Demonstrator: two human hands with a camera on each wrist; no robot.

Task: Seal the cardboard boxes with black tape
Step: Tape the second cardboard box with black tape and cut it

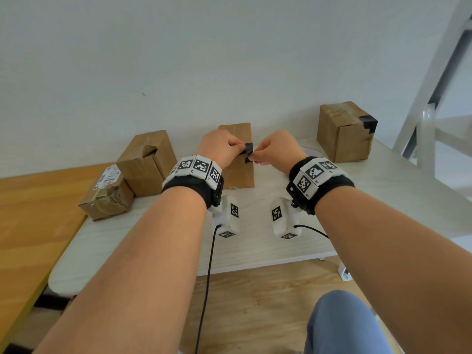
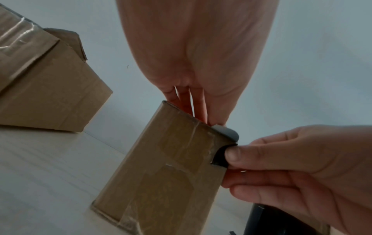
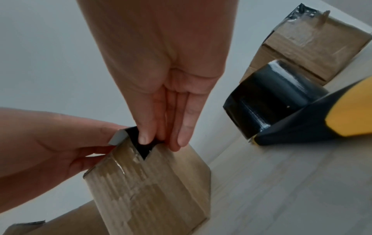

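A tall cardboard box (image 1: 240,175) stands upright on the white table (image 1: 255,246), at its middle back. A short black tape strip (image 1: 248,149) folds over the box's top front edge. My left hand (image 1: 240,146) pinches the strip's upper part at the top edge (image 3: 118,136), with its fingers behind the box (image 2: 171,174). My right hand (image 1: 254,157) holds the strip's lower end (image 3: 144,147) against the front face, thumb (image 2: 231,155) on the tape. A tape dispenser (image 3: 281,103) with a black roll and a yellow and black handle lies to the right.
To the left stands a box with a torn open top (image 1: 146,162), and a small labelled box (image 1: 107,198) in front of it. At the back right is a box (image 1: 344,131) with black tape on its corner. An orange table (image 1: 30,213) adjoins on the left.
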